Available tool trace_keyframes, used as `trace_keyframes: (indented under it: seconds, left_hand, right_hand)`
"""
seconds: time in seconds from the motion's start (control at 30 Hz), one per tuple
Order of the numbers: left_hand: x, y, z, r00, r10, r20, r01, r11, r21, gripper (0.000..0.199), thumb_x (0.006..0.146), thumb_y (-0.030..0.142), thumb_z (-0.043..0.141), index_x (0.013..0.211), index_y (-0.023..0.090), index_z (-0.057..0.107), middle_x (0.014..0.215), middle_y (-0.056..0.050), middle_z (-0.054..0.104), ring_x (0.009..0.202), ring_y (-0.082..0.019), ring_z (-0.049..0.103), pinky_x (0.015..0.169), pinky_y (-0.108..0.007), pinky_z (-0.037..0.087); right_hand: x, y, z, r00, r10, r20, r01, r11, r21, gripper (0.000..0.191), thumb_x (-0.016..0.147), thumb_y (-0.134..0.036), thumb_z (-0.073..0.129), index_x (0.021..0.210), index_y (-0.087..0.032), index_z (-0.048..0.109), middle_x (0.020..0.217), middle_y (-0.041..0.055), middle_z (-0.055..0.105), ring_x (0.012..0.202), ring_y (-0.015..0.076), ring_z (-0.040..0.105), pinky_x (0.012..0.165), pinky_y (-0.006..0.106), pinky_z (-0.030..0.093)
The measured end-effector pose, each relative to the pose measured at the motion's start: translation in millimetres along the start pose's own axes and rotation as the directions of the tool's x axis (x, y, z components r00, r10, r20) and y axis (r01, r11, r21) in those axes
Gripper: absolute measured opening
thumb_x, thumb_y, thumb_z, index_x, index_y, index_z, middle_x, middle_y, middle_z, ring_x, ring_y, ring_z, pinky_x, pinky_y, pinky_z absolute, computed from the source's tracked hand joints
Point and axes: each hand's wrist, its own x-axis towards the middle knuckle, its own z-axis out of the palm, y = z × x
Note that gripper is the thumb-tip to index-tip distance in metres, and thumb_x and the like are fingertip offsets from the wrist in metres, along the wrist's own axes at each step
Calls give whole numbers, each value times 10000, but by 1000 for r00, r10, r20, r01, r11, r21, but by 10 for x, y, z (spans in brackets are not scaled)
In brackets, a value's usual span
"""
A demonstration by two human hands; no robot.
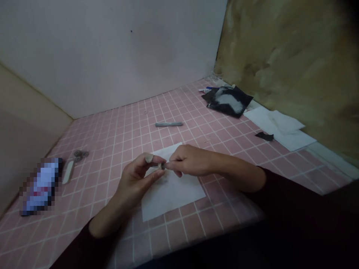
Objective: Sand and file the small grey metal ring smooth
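Between the thumb and fingers of my left hand (pixel 137 173) is a small brownish ring-shaped piece (pixel 161 166), its opening turned toward my right hand. A pale wrap (pixel 149 158) covers part of one finger on that hand. My right hand (pixel 189 160) is closed, with its fingertips against the ring-shaped piece. Whatever those fingers may pinch is hidden. Both hands hover over a white sheet of paper (pixel 174 201), which has a greyish smudge of dust below the piece.
A grey rod (pixel 168 124) lies beyond the paper. Leftward are several small ring-shaped pieces (pixel 80 154), a white flat stick (pixel 67 172) and a blurred phone-like object (pixel 42 186). Dusty black sheets (pixel 235 106), white papers (pixel 294 138) and a black scrap (pixel 264 136) lie right.
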Motion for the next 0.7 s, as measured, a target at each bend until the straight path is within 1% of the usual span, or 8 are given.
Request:
trace_keyframes:
  seconds: [0.13,0.27,0.43,0.57,0.7]
  left_hand:
    - [-5,-11,3,999,35,-20,-35,999,25,183,817,138,735,978,220,699,972,-16,687,917,-134,652,823,-236,538]
    - [-8,-24,-6,997,80,2,-80,996,45,200,813,128,739,983,230,706,945,-5,683,907,-122,653,825,-220,533]
    - [-2,9,-21,997,59,-54,-58,998,17,178,813,136,742,966,213,694,958,-18,697,912,-131,662,830,-229,539]
    - [-4,10,-15,998,41,-47,-41,999,-10,193,797,144,757,964,217,694,951,-16,703,903,-136,664,805,-231,545]
    - [6,-1,-23,998,23,-62,-24,999,-20,187,790,144,762,954,206,696,963,-24,706,911,-142,660,829,-246,542]
  right_hand:
    - [12,31,17,999,-2,33,0,998,55,377,922,-283,507,586,-133,591,480,-50,410,483,78,394,538,258,295]
    - [35,37,58,1000,-22,-3,22,994,111,401,933,-310,497,590,-128,597,502,-43,440,498,73,411,550,255,303]
    - [27,62,35,999,-19,31,15,991,135,396,930,-305,502,587,-129,594,475,-57,395,471,69,370,529,255,286]
    - [25,15,49,999,-30,-44,36,989,144,396,932,-288,501,583,-125,592,480,-52,421,491,69,402,559,251,302]
    - [13,0,36,999,-44,-18,46,996,80,400,928,-281,504,569,-128,588,467,-54,402,475,70,384,553,257,288]
